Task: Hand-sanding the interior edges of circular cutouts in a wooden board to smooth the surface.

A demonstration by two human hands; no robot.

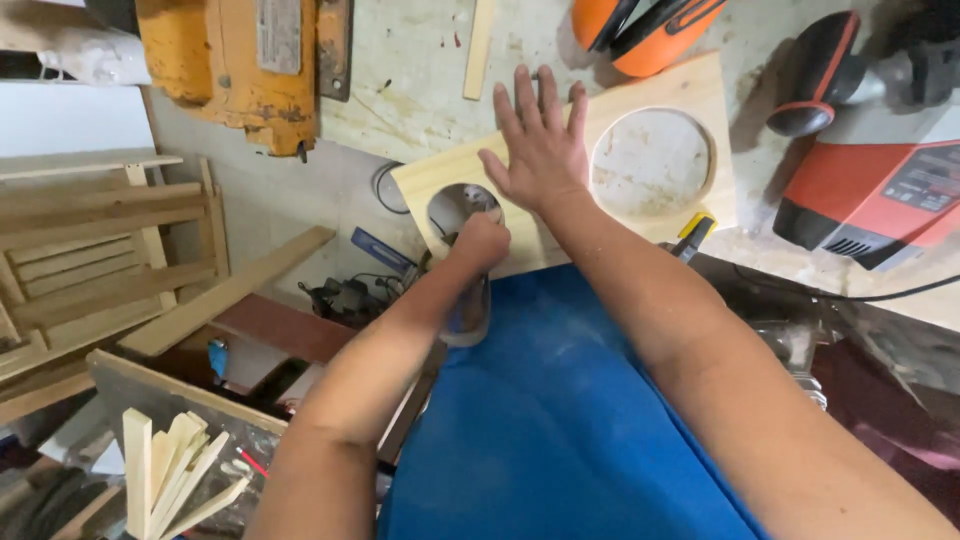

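A pale wooden board [560, 160] with two round cut-outs lies tilted on the workbench. My right hand [540, 140] presses flat on it between the holes, fingers spread. My left hand [480, 243] is closed around a small power tool [468, 310] at the near rim of the smaller hole [460, 205]. The larger hole [652, 163] lies to the right, with the bench surface showing through it. A yellow-and-black clamp [695, 232] grips the board's near right edge.
Orange ear defenders [650, 30] lie behind the board. A red and black machine [880, 190] stands at right, a yellow machine [240, 65] at back left. Wooden slats and frames [100, 260] are stacked at left. A blue apron [550, 420] covers my front.
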